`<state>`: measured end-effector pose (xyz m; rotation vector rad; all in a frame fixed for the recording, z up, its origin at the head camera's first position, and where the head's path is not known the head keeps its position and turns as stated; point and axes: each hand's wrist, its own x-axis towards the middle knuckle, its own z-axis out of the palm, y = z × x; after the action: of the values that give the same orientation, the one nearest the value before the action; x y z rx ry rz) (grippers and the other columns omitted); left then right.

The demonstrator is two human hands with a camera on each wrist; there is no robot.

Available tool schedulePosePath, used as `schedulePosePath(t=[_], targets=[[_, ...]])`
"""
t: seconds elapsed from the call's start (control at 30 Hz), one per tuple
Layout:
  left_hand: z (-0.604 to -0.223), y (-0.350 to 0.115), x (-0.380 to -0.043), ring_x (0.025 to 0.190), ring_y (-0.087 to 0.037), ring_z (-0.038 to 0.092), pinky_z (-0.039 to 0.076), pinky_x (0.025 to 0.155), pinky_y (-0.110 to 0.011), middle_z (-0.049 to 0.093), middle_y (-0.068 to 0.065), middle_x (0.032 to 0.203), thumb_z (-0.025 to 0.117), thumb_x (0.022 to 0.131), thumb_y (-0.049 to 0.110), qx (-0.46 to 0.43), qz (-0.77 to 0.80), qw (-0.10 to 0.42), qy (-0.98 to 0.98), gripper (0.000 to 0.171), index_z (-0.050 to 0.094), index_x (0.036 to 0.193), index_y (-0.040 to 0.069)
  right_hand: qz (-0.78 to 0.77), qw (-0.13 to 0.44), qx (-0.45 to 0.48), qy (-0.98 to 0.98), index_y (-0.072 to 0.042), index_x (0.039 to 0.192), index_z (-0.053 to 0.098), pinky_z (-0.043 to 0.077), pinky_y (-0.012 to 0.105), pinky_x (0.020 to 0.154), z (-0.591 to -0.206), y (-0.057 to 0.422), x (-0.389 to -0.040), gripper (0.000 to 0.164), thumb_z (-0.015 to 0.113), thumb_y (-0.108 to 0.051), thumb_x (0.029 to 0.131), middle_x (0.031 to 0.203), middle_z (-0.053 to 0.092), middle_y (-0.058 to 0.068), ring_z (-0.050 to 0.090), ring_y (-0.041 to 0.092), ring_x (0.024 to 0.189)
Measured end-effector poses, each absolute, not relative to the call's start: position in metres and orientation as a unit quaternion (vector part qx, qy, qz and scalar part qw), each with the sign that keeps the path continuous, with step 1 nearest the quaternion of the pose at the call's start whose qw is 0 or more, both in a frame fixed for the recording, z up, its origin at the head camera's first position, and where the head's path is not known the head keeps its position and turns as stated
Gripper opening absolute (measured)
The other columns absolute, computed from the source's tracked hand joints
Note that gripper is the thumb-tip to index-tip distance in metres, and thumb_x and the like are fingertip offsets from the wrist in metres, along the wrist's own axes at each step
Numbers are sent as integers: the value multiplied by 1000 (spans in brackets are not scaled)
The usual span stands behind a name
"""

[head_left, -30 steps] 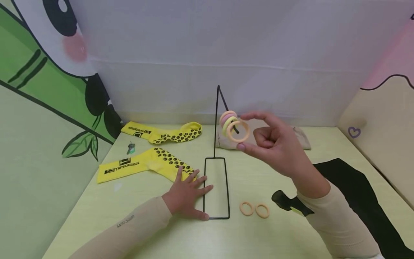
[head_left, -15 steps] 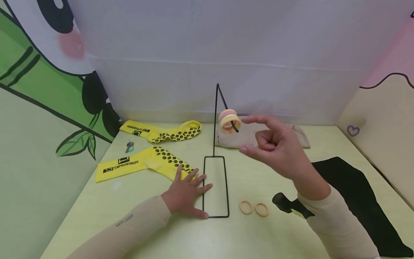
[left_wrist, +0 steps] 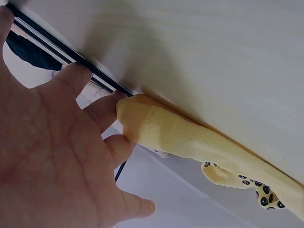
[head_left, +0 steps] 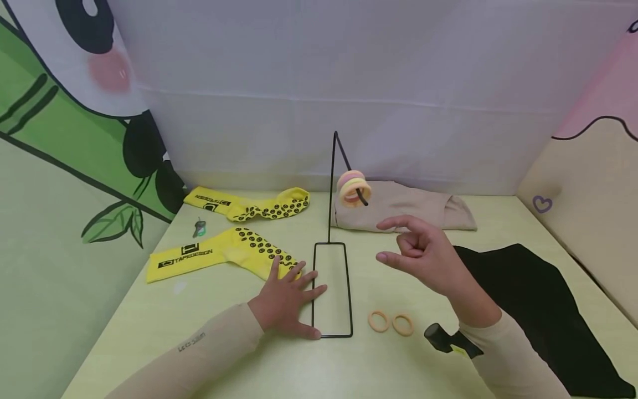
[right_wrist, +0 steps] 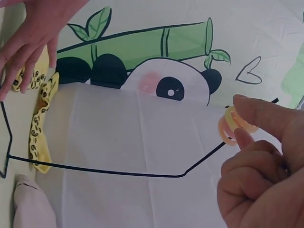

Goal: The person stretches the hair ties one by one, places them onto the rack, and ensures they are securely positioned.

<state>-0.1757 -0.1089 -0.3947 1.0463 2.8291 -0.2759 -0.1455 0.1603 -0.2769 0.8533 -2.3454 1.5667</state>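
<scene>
A black wire stand (head_left: 330, 221) rises from a rectangular base on the table. Several pastel rings (head_left: 351, 182) hang on its sloping arm, an orange one foremost. My left hand (head_left: 283, 302) lies spread over the base's left side, fingertips beside the toe of a yellow sock (head_left: 214, 255); the left wrist view shows these fingers against the black bar (left_wrist: 71, 53). Below and right of the rings, my right hand (head_left: 431, 256) is in the air, thumb and forefinger apart, other fingers curled, holding nothing. Two loose orange rings (head_left: 370, 320) lie right of the base.
Behind is a second yellow sock (head_left: 239, 206), with a small dark-and-green item (head_left: 199, 227) near it. A folded beige cloth (head_left: 408, 205) lies behind the stand. Black cloth (head_left: 528, 299) covers part of the right side. A white sheet (head_left: 319, 66) hangs at the back.
My right hand let go of an orange ring, which now hangs on the arm with the others. Then that hand moved down and away from the rings. The left hand has stayed in place.
</scene>
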Motion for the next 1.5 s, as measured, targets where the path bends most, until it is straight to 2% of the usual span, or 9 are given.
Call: schedulePosePath(t=[0.4,0.73,0.9,1.03,1.13,1.37,1.5], targets=[[-394,-109,-175,142,-32,17,5,103,-70,32,1,150,41,68,85,346,-90,55,932,89,33,142,37,549,15,235,-802,-3,108,58,25,28,44,-316,172,-147,33,72,-3,78,54,14,4,12,15,46],[-392,-108,-175,143,-32,15,3,104,-70,30,1,152,42,68,84,342,-87,70,933,89,32,143,37,538,-77,197,-816,-3,109,58,28,26,47,-342,176,-149,36,73,-11,77,54,15,0,14,8,47],[-393,-108,-175,143,-33,15,3,104,-70,30,1,152,42,68,85,342,-89,69,933,89,32,143,38,517,-129,168,-829,-4,111,58,22,24,44,-356,178,-151,40,75,-15,76,53,18,-4,16,7,46],[-393,-108,-175,143,-32,15,3,104,-70,30,1,151,42,68,85,343,-89,66,933,89,32,143,38,504,-178,153,-831,-1,115,54,20,22,43,-369,181,-152,46,75,-13,75,53,19,-4,16,8,46],[-392,-108,-175,142,-33,16,4,104,-70,30,1,151,42,68,85,343,-90,65,933,89,33,143,37,494,-211,146,-831,-1,117,53,22,21,44,-377,183,-152,48,74,-9,75,53,19,-4,18,9,46],[-392,-108,-175,142,-33,16,4,103,-70,31,0,151,42,68,85,343,-90,62,933,89,33,142,37,427,-252,133,-858,-11,114,54,24,21,44,-389,184,-152,47,75,-4,72,51,24,-5,25,10,45],[-393,-108,-175,142,-32,17,5,103,-70,31,1,151,41,67,85,345,-95,58,932,90,33,142,37,405,-264,144,-864,-12,112,53,26,21,44,-392,182,-152,46,73,1,72,50,28,-5,27,9,44]])
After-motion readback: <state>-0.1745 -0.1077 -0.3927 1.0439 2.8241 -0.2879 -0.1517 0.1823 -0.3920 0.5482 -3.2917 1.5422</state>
